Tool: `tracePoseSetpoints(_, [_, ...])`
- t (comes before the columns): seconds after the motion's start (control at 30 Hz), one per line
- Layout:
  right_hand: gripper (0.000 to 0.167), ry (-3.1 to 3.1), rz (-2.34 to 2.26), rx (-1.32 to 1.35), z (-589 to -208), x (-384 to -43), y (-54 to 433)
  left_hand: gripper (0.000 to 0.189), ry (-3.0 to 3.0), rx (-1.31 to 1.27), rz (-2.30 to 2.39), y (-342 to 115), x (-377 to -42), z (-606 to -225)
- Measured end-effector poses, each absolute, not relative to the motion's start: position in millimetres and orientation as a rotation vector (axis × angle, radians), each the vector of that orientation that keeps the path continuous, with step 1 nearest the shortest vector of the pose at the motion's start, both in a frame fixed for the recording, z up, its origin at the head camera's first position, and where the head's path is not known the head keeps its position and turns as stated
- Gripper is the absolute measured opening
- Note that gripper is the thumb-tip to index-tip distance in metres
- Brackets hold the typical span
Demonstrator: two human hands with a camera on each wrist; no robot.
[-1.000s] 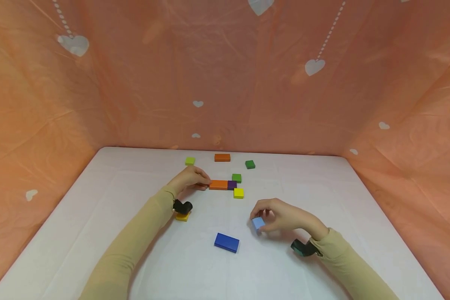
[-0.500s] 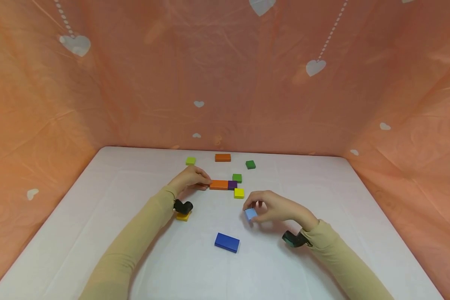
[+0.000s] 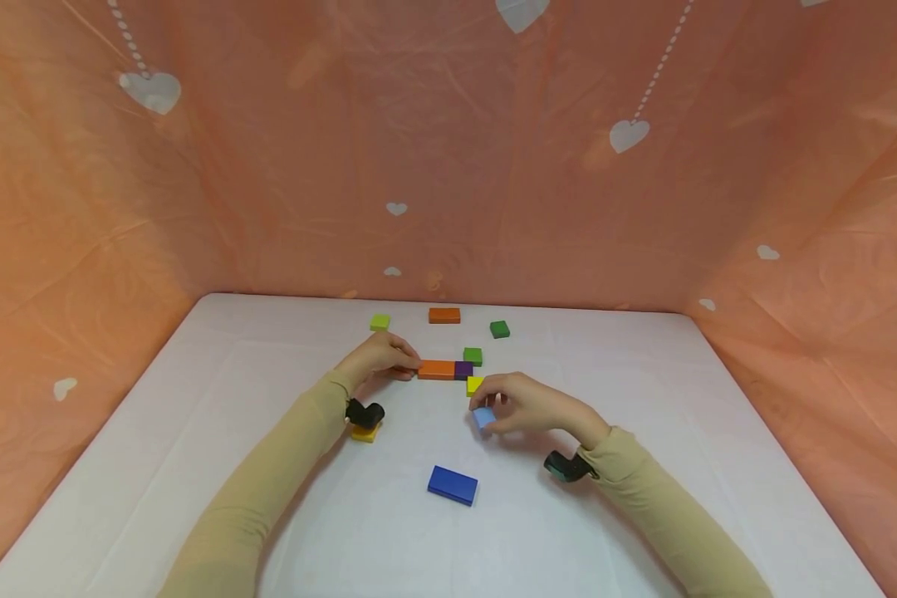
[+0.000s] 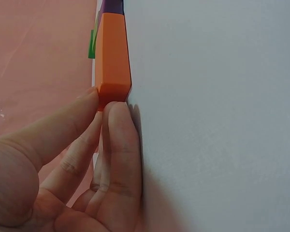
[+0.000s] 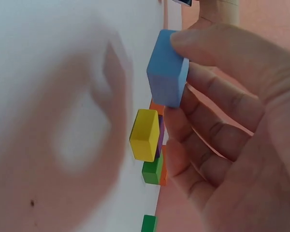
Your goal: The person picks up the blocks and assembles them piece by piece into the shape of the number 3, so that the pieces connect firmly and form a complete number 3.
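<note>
In the head view my left hand (image 3: 379, 355) holds the left end of a flat orange block (image 3: 437, 370) with its fingertips. The left wrist view shows thumb and fingers at that orange end. A dark purple block (image 3: 463, 370) adjoins its right end. A green block (image 3: 473, 356) lies just behind the purple one, a yellow block (image 3: 474, 385) just in front. My right hand (image 3: 534, 405) pinches a light blue block (image 5: 166, 70) between thumb and fingers, a little in front of the yellow block. Its fingers partly cover the yellow block in the head view.
A dark blue block (image 3: 452, 485) lies toward the front. An amber block (image 3: 365, 433) is partly hidden under the left wrist camera. At the back lie a lime block (image 3: 379, 322), another orange block (image 3: 444, 316) and a darker green block (image 3: 499, 330). An orange curtain (image 3: 448, 166) encloses the white table.
My right hand has moved left and away from me with the light blue block, up to the yellow block. The left hand and the other blocks have stayed in place.
</note>
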State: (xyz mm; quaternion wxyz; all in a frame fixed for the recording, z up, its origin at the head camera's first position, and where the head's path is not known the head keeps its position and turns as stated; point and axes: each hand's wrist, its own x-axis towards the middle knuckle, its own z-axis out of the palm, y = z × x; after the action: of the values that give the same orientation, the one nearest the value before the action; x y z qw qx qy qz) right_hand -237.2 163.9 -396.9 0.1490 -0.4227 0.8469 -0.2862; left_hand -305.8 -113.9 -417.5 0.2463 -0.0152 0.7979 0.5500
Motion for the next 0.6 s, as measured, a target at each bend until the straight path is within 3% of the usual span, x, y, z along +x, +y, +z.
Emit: tracePoseSetpoints(0.6, [0.028, 2.558, -0.784, -1.206, -404.0, -242.9, 149.6, 0.017, 2.172, -0.022, 1.525, -114.5, -305.4, -417.9])
